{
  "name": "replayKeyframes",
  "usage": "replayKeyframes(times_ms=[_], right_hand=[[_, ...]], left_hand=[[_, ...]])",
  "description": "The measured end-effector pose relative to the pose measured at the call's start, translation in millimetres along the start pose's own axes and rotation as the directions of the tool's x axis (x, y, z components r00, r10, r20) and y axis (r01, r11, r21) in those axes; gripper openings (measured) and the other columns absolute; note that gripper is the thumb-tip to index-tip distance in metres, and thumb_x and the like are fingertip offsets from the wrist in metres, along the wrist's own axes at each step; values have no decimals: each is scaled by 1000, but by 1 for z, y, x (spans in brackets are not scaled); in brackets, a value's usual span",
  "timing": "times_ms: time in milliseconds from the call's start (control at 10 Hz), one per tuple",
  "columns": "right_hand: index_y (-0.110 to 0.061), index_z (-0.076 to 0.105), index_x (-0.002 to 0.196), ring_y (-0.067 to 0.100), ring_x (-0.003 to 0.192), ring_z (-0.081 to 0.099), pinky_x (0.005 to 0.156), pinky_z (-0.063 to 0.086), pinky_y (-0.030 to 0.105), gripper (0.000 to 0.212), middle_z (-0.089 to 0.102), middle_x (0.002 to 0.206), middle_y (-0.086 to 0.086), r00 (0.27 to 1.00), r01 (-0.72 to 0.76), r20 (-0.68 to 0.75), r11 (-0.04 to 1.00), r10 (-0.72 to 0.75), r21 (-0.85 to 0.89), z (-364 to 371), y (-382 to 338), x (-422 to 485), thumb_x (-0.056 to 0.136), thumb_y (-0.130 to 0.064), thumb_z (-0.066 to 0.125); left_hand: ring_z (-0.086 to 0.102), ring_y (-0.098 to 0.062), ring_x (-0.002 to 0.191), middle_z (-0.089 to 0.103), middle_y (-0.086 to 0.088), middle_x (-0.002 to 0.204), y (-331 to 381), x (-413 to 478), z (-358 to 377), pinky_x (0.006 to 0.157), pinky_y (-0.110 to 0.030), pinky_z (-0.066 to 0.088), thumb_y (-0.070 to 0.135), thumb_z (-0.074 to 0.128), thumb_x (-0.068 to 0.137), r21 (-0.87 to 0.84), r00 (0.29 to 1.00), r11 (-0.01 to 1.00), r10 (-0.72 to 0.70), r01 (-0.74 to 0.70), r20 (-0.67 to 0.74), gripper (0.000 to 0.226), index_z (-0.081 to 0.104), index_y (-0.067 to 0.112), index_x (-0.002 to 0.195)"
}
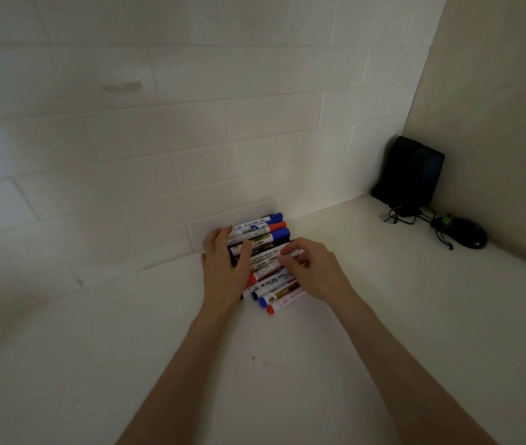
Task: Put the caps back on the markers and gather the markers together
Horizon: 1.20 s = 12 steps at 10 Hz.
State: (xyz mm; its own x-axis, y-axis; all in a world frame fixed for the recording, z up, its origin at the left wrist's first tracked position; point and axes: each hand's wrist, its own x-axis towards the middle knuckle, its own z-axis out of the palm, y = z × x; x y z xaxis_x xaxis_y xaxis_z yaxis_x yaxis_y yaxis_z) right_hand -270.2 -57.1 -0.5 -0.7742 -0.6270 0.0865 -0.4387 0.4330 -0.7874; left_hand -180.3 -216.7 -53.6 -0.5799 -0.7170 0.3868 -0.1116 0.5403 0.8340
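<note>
Head view.
Markers point(263, 261): side by side in tight row at rear edge of countertop point(431, 300), far end touching tiled wall point(158, 155); visible ends capped blue, red, black.
Left hand point(223, 271): flat across barrels, fingers spread and nearly straight, gripping nothing.
Right hand point(314, 268): fingers curled, apparently pinching white marker point(297, 252) at row's right side.
Step, judged: capping done, gathering near finish.
Next move: seat pinched marker in row, square ends.

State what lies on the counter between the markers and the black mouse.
Nothing but bare white counter lies between the markers and the mouse; the head view shows this stretch plainly.
</note>
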Motion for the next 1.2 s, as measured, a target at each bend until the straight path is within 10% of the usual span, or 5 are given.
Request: replayKeyframes(times_ms=[600,800,1200], right_hand=[[-26,66,108,2,70,60,55,42,8,12,65,93,-6,974,82,-207,994,-96,-73,-13,11,-13,97,-28,62],[-21,48,138,14,108,53,87,45,25,46,46,136,7,979,-125,-179,980,96,-155,-37,41,-25,96,-25,63],[-19,47,144,18,109,60,94,52,30,58,48,138,9,984,-99,-150,994,92,-40,-19,35,-32,91,-29,70]], left_hand=[[44,-27,134,12,15,152,-9,0,7,106,-49,44,65,32,90,64,998,996,55,-57,30,70,30,22,146],[35,-22,139,13,10,154,-1,0,7,110,-49,40,65,27,93,30,999,999,39,-39,-6,69,27,23,148],[41,-20,135,16,14,153,3,-3,-5,109,-47,42,62,30,97,-3,999,1000,1,-1,-48,63,29,22,147]])
